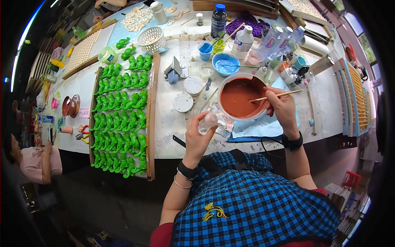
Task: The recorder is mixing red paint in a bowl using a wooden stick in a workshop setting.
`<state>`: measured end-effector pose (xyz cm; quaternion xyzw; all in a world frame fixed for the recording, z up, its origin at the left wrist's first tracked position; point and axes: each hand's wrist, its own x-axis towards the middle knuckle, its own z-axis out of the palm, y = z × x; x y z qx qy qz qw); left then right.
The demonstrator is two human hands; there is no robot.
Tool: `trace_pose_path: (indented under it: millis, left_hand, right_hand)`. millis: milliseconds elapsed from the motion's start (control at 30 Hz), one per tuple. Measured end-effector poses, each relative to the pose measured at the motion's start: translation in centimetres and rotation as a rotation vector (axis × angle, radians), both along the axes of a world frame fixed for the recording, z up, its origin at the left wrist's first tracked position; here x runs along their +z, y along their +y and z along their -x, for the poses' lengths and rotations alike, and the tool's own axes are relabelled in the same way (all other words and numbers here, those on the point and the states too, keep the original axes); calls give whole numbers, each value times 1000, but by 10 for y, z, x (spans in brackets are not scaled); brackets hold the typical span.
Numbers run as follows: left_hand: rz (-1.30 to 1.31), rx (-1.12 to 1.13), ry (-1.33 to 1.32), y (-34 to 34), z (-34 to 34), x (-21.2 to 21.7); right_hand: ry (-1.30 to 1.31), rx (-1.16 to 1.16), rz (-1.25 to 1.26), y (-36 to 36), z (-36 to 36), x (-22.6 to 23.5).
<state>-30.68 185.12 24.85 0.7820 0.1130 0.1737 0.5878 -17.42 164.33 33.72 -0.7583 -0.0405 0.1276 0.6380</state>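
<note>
Head view: right hand grips a stick in the paint bowl near the table's front edge and should stir slowly, while left hand clasps a small white figure.

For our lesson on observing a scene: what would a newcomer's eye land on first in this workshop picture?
Probably the rows of bright green figurines on a long wooden tray at the table's left. Next, the big bowl of red-brown paint in the middle, where the right hand holds a thin stick in the paint. Beside it, the left hand holds a small pale piece.
</note>
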Motion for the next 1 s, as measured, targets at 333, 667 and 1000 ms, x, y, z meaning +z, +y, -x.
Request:
trace_pose_path:
  millis: [333, 667, 1000]
  left_hand:
    - [121, -75, -8, -14, 11, 2]
    - [61, -87, -87, -6, 12, 3]
    - [193, -129, -57, 5, 23, 8]
  right_hand:
    - [-58, -13, 93, -3, 25, 37]
    - [-131, -45, 160, -4, 38, 60]
    - [-80, -46, 154, 13, 48, 66]
